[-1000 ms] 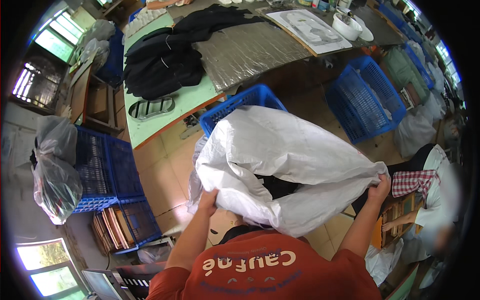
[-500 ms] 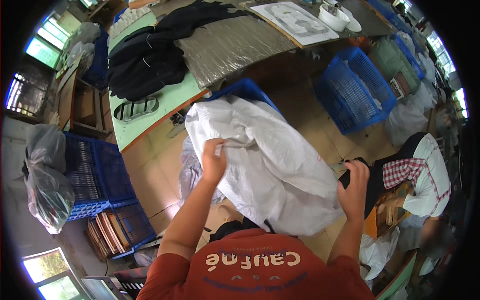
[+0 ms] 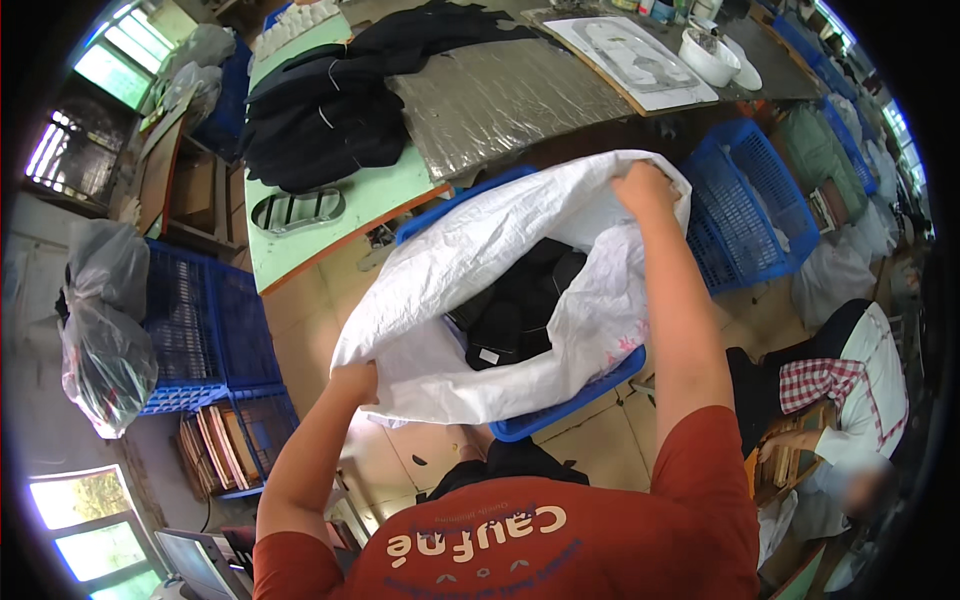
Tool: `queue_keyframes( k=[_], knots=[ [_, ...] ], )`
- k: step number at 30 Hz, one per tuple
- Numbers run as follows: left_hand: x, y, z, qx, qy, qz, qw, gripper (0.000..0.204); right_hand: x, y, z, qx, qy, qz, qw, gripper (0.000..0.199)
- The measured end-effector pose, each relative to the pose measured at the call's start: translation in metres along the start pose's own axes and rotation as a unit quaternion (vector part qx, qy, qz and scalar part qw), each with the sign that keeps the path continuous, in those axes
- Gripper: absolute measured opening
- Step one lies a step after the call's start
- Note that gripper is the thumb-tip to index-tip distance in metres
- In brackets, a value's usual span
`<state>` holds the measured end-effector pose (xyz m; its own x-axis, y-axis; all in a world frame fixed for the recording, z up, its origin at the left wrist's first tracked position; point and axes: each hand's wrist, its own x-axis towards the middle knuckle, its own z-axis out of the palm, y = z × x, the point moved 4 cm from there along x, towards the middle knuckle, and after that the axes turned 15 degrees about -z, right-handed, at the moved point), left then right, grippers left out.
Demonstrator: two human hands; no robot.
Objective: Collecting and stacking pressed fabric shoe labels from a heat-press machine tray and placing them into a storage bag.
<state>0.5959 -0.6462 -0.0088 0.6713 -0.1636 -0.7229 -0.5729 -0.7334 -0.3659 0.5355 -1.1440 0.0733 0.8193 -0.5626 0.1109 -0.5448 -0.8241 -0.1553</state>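
A large white woven sack is spread wide between my two hands, its mouth facing up. My left hand is closed on the rim at the near left. At the far right, my right hand grips the opposite part of the rim. Inside the sack lie several black pieces, one with a small white label; their exact kind is hard to make out. The sack sits in a blue plastic crate, whose edges show at the near right and far left.
Beyond the sack is a table with black fabric pieces, a metal cutting die and a white bowl. A blue basket stands at right, near a seated person. Blue crates are stacked at left.
The bunched sack has been pulled open, showing the black pieces inside. My right hand has moved far and left onto the rim; my left hand has moved nearer and left.
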Motion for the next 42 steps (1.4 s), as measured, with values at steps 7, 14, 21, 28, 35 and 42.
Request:
queue_keyframes(
  k=[7,14,21,28,35,42],
  knots=[
    [0.027,0.111,-0.103,-0.247,0.200,0.221,0.922,0.073,-0.128,-0.111,0.104,-0.131,-0.385,-0.468,0.785,0.072],
    [0.126,0.032,-0.193,-0.534,0.166,0.112,0.822,0.077,-0.298,0.009,0.102,-0.202,-0.777,-0.352,0.481,0.038],
    [0.070,0.072,-0.179,-0.399,0.188,0.203,0.874,0.052,-0.286,-0.074,0.081,0.061,-0.424,-0.407,0.806,0.046],
    [-0.069,0.108,-0.038,-0.298,0.289,0.214,0.884,0.041,-0.341,-0.116,0.131,0.115,-0.677,-0.392,0.612,0.076],
    [-0.215,0.022,0.066,-0.532,0.144,0.262,0.792,0.038,-0.308,-0.244,0.049,0.196,-0.345,-0.430,0.811,0.035],
    [-0.391,-0.106,0.280,-0.653,0.476,-0.195,0.556,0.026,-0.511,-0.432,-0.010,0.372,-0.385,-0.642,0.548,0.031]
  ],
)
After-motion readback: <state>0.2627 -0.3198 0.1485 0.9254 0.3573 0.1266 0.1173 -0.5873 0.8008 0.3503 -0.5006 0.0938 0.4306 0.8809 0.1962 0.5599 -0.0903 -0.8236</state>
